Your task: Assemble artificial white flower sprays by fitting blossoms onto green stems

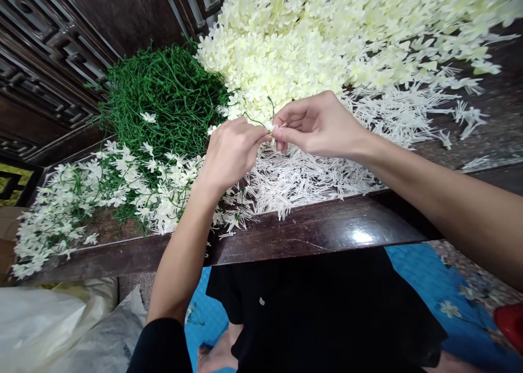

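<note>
My left hand (231,151) and my right hand (316,123) meet above the dark wooden table (318,228), fingertips pinched together. Between them is a small cream artificial flower on a thin green wire stem (261,120), which curls up to the left. The left fingers pinch the stem, the right fingers pinch the flower's white centre piece. Under the hands lies a spread of white plastic stamen pieces (302,179). Behind them rises a big heap of loose cream petals (310,41).
A tangle of bare green stems (163,98) lies at the back left. Finished flowers on stems (93,193) are piled at the table's left front. White plastic bags (61,324) sit on the floor at left; a blue mat (429,291) lies below. Carved dark wood panels stand behind.
</note>
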Available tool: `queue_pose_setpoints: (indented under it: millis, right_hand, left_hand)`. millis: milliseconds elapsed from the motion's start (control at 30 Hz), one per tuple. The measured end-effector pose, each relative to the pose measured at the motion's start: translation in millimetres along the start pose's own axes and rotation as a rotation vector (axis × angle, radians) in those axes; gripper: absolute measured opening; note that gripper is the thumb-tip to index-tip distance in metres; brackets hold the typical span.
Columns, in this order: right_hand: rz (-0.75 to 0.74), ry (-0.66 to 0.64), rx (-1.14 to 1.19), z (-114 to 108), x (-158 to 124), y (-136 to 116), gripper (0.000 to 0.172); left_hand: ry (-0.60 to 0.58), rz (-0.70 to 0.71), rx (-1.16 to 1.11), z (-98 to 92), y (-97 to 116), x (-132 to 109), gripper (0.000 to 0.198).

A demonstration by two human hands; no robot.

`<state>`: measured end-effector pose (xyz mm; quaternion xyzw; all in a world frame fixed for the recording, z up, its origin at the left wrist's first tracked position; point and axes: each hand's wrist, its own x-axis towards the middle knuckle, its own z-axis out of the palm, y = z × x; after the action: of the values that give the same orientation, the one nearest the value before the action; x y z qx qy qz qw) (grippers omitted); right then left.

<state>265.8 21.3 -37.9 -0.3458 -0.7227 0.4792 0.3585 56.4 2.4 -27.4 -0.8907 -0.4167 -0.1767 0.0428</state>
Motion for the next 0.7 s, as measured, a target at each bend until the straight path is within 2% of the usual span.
queue_pose_setpoints:
  millis: [100,233,333,467,500,600,700]
  right_hand:
    - [-0.026,0.014,0.016,1.4,-0.4,-2.9,0.028]
    - [-0.054,0.038,0.009,0.7,0.9,-3.8,0.032]
    - [-0.091,0.071,-0.036,-3.6,3.6,-2.0,0.035]
    - [-0.090,0.101,-0.082,-9.7,8.4,1.7,0.036]
    - [-0.077,0.109,-0.091,-10.3,9.4,2.6,0.034]
    - [-0.077,0.103,-0.149,-10.1,11.2,4.9,0.025]
    - [-0.087,0.089,-0.225,-8.4,11.6,7.5,0.018]
  left_hand:
    - [0.049,-0.022,-0.009,0.4,-0.4,-0.5,0.034]
    - [0.133,-0.102,-0.030,-5.4,-0.6,-0.8,0.030]
    - [0.224,-0.181,-0.021,-22.1,-2.7,0.1,0.034]
    - [0.435,-0.310,0.058,-58.4,-8.5,-6.4,0.041]
    - [0.435,-0.343,0.095,-68.2,-10.7,-11.4,0.044]
    - [0.334,-0.406,0.169,-95.5,-20.3,-35.6,0.048]
    - [0.036,-0.543,0.276,-115.5,-33.0,-64.2,0.053]
